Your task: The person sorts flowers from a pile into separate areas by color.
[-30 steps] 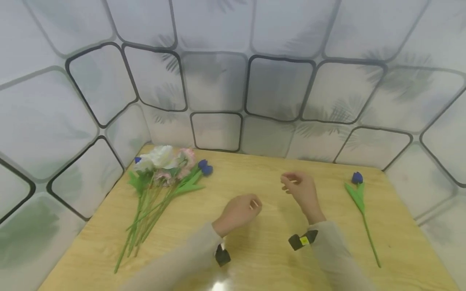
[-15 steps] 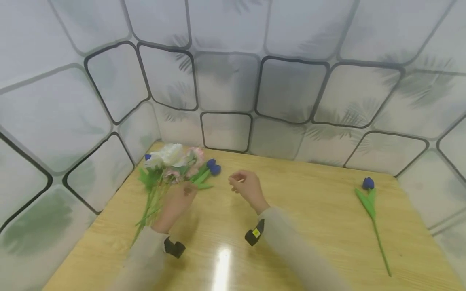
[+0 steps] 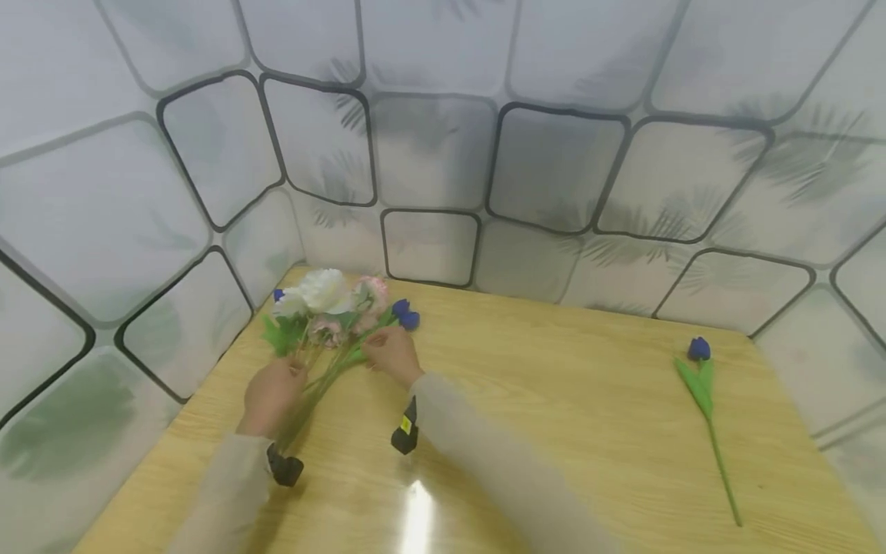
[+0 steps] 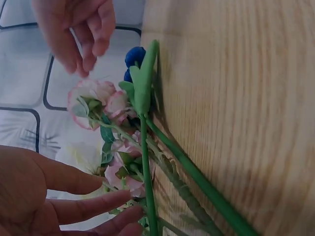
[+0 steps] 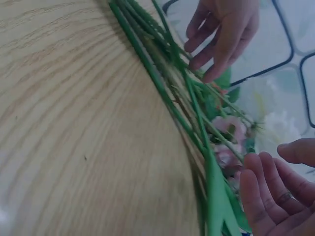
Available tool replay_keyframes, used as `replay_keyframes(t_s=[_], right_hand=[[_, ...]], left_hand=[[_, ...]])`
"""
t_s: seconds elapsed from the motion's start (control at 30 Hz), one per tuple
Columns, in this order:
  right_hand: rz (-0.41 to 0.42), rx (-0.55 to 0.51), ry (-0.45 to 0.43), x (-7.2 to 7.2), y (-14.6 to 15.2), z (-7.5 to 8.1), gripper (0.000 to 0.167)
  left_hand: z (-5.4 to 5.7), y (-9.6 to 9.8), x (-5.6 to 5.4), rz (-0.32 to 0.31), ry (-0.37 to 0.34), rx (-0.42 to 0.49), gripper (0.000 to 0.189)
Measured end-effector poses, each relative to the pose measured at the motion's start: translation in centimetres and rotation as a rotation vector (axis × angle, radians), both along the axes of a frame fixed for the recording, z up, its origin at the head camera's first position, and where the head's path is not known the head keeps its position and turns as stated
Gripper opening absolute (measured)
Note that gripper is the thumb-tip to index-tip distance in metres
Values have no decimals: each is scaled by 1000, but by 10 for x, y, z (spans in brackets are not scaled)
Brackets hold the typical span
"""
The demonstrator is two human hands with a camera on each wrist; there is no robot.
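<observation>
A bunch of artificial flowers lies at the table's left: a white bloom (image 3: 324,291), pink blooms (image 4: 91,101), blue tulips (image 3: 408,318) and long green stems (image 5: 162,81). My left hand (image 3: 273,392) is over the stems on the left side, its fingers loosely extended in the left wrist view. On the other side, by the tulip leaves (image 5: 214,191), hovers my right hand (image 3: 393,354), palm turned inward and fingers spread around nothing. Neither hand grips a stem; whether fingertips touch them is hard to tell.
A single blue tulip (image 3: 699,350) with green leaves and a long stem lies at the right of the wooden table (image 3: 554,400). Patterned fabric walls (image 3: 429,154) enclose the table's back and sides. Each wrist wears a small black camera.
Both hands have moved left from the middle of the table to the flower bunch, one on either side of the stems. The view has shifted slightly; the single tulip stays put.
</observation>
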State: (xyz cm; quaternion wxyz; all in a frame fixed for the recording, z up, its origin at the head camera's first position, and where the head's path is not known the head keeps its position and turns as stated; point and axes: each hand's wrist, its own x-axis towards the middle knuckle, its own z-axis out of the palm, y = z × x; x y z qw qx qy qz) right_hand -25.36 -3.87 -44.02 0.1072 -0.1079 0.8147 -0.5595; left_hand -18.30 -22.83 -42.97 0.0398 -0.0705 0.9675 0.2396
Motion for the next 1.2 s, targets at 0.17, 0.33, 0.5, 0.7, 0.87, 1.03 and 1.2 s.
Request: replay_keyframes(t_s=[0.17, 0.33, 0.5, 0.7, 0.87, 1.03, 1.2], right_hand=[[-24, 17, -64, 1, -24, -6, 17], [-14, 71, -69, 7, -34, -9, 16], [12, 112, -49, 11, -37, -14, 12], [66, 148, -57, 16, -41, -17, 14], [86, 152, -71, 19, -45, -20, 15], [83, 140, -74, 17, -49, -30, 13], [76, 114, -100, 14, -50, -35, 12]], left_hand=[[-6, 1, 0, -11, -37, -41, 33], [-9, 8, -2, -8, -73, -29, 31], [-9, 13, 1, -23, -90, 35, 29], [-17, 12, -1, -11, -94, 39, 27], [-22, 14, -3, 28, -81, -32, 25], [-22, 19, -3, 17, -91, -74, 26], [-20, 22, -1, -19, -101, -66, 28]])
